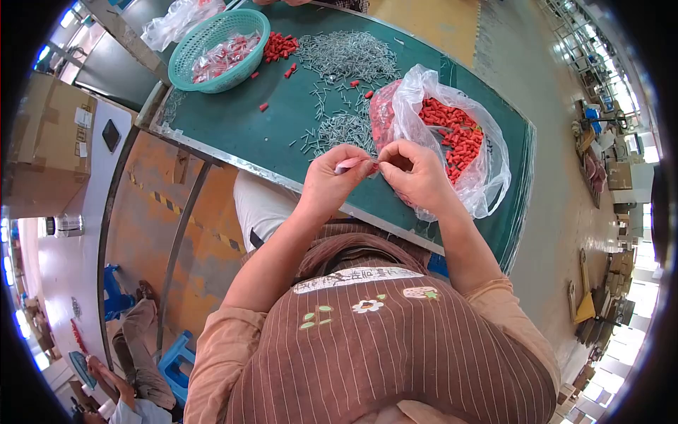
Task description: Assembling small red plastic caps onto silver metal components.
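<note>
1. Left hand [330,177]: forearm toward 1 o'clock, fingertips pinched tight on a small piece [375,164], too tiny to ID.
2. Right hand [417,175]: forearm toward 11, pinching its 3 o'clock end.
3. Plastic bag [494,173]: right hand's 2 o'clock.

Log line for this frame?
left hand: fingers pinched | right hand: fingers pinched, meeting left | contents: unclear | clear bag: red pieces | green table: metal pins

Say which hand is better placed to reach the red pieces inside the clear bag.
Probably the right hand: it is nearer the bag and its red pieces, while the left hand is farther left.
</note>
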The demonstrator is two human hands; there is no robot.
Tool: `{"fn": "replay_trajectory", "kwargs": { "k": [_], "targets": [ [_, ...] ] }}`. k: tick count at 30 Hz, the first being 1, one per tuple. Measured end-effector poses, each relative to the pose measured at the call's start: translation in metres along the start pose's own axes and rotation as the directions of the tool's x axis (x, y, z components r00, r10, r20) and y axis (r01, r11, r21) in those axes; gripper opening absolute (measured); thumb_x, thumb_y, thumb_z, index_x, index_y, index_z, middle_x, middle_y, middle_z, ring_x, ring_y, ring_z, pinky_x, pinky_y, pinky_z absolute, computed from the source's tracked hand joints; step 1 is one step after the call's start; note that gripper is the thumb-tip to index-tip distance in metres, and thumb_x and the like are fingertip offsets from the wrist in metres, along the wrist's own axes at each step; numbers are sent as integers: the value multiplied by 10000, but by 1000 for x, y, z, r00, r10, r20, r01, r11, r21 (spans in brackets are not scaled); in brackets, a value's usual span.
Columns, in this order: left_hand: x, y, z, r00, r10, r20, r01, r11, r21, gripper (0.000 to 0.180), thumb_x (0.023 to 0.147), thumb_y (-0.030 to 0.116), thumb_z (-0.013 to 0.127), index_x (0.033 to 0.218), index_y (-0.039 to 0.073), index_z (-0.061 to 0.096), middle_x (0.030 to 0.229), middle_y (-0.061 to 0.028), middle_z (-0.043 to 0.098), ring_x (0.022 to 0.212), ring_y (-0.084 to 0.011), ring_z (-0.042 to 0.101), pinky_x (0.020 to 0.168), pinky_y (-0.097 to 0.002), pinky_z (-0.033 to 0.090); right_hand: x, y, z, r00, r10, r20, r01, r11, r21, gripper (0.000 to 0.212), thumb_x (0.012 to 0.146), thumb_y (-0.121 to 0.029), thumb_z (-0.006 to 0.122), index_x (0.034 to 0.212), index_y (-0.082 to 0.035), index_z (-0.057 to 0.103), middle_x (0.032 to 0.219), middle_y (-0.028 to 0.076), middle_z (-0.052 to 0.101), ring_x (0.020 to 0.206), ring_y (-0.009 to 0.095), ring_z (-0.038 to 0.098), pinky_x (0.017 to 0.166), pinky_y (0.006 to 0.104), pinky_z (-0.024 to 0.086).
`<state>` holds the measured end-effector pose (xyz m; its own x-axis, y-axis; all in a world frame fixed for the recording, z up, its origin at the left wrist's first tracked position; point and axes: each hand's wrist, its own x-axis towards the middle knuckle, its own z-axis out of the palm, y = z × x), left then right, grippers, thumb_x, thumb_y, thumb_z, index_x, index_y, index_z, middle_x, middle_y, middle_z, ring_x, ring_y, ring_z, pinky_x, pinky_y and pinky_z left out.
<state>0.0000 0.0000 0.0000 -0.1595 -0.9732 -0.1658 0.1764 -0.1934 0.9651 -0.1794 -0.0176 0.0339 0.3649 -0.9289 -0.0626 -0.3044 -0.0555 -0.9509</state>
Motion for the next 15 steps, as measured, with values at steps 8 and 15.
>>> {"fn": "replay_trajectory", "kwargs": {
  "k": [8, 15],
  "targets": [
    [2, -8, -2, 986, 161, 43, -164, 981, 102, 94, 866, 84, 649, 905, -2, 649, 813, -31, 663, 770, -72, 590, 707, -227, 475, -3, -3, 1, 998, -59, 15, 60, 994, -93, 67, 856, -55, 615, 895, -4, 595, 694, -37, 543, 567, 8, 466, 482, 189, 369],
    [0, -1, 0, 996, 92, 17, -94, 988, 124, 95, 875, 83, 635, 905, -4, 658, 818, -34, 668, 772, -76, 594, 704, -231, 478, -1, -2, 1, 999, -54, -6, 53, 994, -94, 76, 857, -67, 619, 897, -7, 595, 680, -34, 539, 568, 21, 475, 488, 197, 380]
  ]
}}
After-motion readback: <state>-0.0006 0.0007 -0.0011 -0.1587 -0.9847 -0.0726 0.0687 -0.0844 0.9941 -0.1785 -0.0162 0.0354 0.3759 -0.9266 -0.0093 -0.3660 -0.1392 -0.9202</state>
